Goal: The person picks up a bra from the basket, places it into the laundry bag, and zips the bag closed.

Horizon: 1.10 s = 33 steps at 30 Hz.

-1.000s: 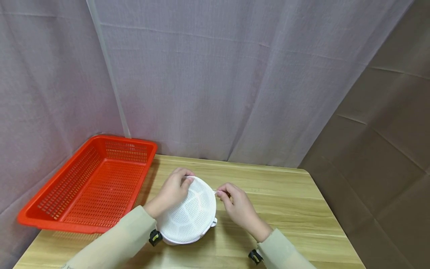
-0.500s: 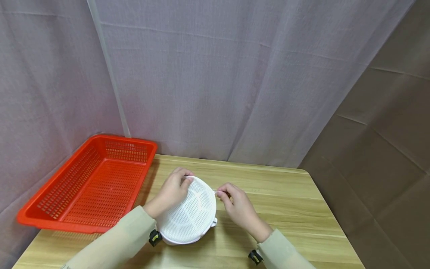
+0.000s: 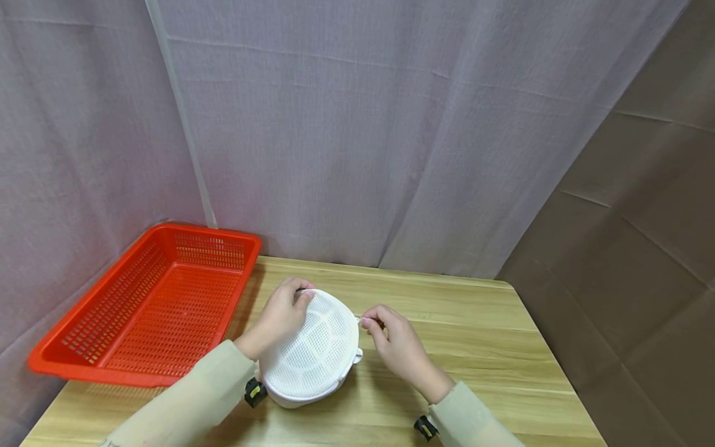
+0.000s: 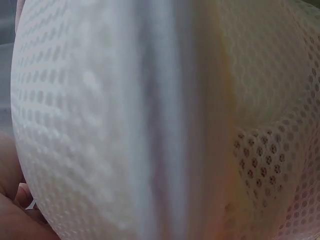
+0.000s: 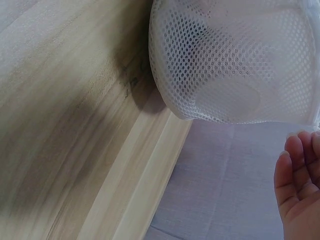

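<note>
A round white mesh laundry bag [image 3: 315, 351] is held tilted over the table, its flat mesh face turned up. My left hand [image 3: 282, 318] grips its upper left rim, thumb on the mesh face and fingers behind the edge. At the bag's right rim, the thumb and forefinger of my right hand [image 3: 395, 345] pinch a small zipper pull [image 3: 358, 318]. A white loop juts out lower on the same rim. The mesh side [image 5: 220, 65] fills the top of the right wrist view, above my right fingers. Up close in the left wrist view, a blurred zipper band [image 4: 160, 120] runs down the bag.
A red plastic basket [image 3: 223, 338] with slotted walls stands on the left of the wooden table [image 3: 475, 347]. A grey curtain [image 3: 346, 136] hangs behind the table, and a brown cloth [image 3: 631, 261] hangs at its right.
My left hand has shifted slightly left, and the bag has turned a little with it. The right hand keeps its pinch at nearly the same spot.
</note>
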Motion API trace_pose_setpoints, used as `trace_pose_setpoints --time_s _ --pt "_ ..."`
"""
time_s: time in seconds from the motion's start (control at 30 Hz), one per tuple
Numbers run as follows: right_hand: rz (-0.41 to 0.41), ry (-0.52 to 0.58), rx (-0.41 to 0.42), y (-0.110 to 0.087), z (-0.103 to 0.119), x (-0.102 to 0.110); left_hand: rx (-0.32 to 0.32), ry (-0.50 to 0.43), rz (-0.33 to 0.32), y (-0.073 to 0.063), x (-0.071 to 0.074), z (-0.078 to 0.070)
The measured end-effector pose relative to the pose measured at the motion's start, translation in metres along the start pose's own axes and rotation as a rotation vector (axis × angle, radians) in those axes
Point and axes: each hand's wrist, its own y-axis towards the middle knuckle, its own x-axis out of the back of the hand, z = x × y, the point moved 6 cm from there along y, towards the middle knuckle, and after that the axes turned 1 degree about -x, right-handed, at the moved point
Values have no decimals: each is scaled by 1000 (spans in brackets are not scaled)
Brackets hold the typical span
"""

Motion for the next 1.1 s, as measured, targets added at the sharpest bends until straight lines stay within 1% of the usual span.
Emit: trace_pose_setpoints --time_s 0.2,0.43,0.53,0.8,1.1 --pt "4 0 -2 0 0 0 25 -7 15 0 -1 2" --pt "-1 -1 -22 0 -1 0 4 -12 -11 1 3 6" --pt "-2 12 -29 -1 -1 1 9 -9 -9 1 3 9" --pt "4 7 -12 -1 0 2 44 -17 -9 1 4 10" --pt "1 -6 -33 -2 -3 1 55 -20 -2 1 3 8"
